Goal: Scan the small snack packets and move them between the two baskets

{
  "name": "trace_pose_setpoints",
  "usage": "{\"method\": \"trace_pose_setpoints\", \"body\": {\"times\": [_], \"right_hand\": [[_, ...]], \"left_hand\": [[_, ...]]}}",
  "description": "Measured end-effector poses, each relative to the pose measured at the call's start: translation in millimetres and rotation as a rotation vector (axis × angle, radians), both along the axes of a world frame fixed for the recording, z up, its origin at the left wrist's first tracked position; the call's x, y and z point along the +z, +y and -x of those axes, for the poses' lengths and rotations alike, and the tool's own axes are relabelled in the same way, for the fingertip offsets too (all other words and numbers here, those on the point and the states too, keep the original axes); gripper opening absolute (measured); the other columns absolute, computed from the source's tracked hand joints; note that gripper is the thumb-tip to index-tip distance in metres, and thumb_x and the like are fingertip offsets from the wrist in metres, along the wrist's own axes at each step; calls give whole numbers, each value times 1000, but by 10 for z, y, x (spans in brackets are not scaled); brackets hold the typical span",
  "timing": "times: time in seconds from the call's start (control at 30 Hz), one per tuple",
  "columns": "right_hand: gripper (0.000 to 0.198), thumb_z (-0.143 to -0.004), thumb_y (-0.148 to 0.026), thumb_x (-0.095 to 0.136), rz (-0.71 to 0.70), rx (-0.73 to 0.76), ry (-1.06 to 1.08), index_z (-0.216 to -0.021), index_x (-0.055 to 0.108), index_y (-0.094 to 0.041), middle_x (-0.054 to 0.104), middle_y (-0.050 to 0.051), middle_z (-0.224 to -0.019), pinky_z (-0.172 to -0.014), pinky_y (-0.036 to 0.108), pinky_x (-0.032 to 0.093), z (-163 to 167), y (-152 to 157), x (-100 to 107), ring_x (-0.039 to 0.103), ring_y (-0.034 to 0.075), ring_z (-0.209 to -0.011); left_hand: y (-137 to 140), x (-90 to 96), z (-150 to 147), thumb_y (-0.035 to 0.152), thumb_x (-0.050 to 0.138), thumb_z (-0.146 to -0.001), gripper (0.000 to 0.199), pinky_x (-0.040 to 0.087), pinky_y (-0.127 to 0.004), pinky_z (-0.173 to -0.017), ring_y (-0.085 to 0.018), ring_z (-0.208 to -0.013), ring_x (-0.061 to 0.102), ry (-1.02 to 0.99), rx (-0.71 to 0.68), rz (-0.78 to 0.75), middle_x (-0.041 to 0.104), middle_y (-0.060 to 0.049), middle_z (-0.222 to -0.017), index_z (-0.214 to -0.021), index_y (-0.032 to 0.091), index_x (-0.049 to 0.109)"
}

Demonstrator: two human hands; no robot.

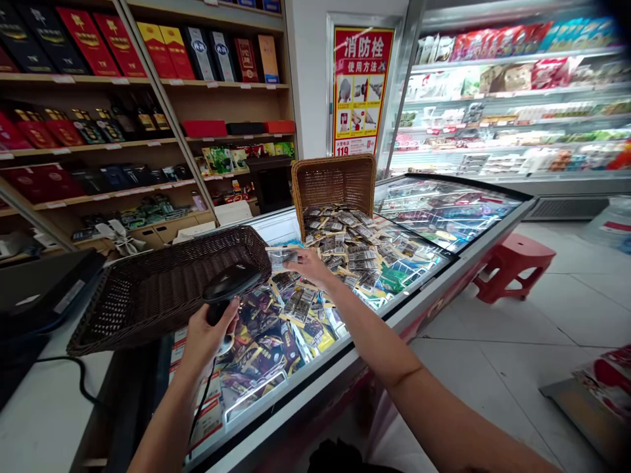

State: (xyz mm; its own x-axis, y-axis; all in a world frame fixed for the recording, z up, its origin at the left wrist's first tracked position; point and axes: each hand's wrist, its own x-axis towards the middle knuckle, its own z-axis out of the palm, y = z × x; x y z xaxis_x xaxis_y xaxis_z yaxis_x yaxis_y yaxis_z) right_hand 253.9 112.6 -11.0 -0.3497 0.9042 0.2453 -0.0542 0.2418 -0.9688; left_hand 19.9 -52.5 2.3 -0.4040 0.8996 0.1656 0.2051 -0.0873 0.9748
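Observation:
My left hand (210, 335) is wrapped round the handle of a black barcode scanner (231, 281), its head tilted over the near side of the dark woven basket (162, 279). In my right hand (310, 266) is a small clear packet (280, 258), pinched by one end beside the basket's right end and close to the scanner's head. Many similar small packets (362, 253) lie spread over the freezer's glass top, spilling from a tipped brown wicker basket (335, 184). One larger loose packet (299, 302) lies just below my right hand.
A chest freezer (340, 358) holding colourful bags runs beneath my hands. A black device (49, 289) stands on the white counter at left. A red stool (515, 266) stands on the floor at right. Shelves of boxes and a lit display fridge (513, 105) line the back.

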Motion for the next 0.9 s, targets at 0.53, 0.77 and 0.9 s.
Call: {"method": "trace_pose_setpoints", "body": {"times": [0.53,0.77,0.9], "right_hand": [[46,-62,-54,103,136,-8,157,-88,82,-22,67,-1,-75,-69,29,46,-297,45,157,59,18,-75],[50,-66,-66,98,58,-226,25,-82,78,-23,61,-3,-70,-68,28,39,-284,56,181,54,18,-75],[51,-63,-66,98,28,-275,-52,-79,76,-22,60,-3,-69,-67,28,37,-313,67,193,53,18,-73]], "left_hand": [[-53,47,-23,66,93,-70,53,38,-24,-44,-13,-50,46,114,-77,-6,54,2,-54,-66,21,65],[-99,175,-95,68,93,-64,53,36,-26,-47,-14,-53,44,281,-183,55,53,2,-56,-64,23,66],[-75,122,-103,71,89,-66,54,38,-26,-53,-16,-60,47,371,-247,105,55,1,-61,-68,21,69]]}}
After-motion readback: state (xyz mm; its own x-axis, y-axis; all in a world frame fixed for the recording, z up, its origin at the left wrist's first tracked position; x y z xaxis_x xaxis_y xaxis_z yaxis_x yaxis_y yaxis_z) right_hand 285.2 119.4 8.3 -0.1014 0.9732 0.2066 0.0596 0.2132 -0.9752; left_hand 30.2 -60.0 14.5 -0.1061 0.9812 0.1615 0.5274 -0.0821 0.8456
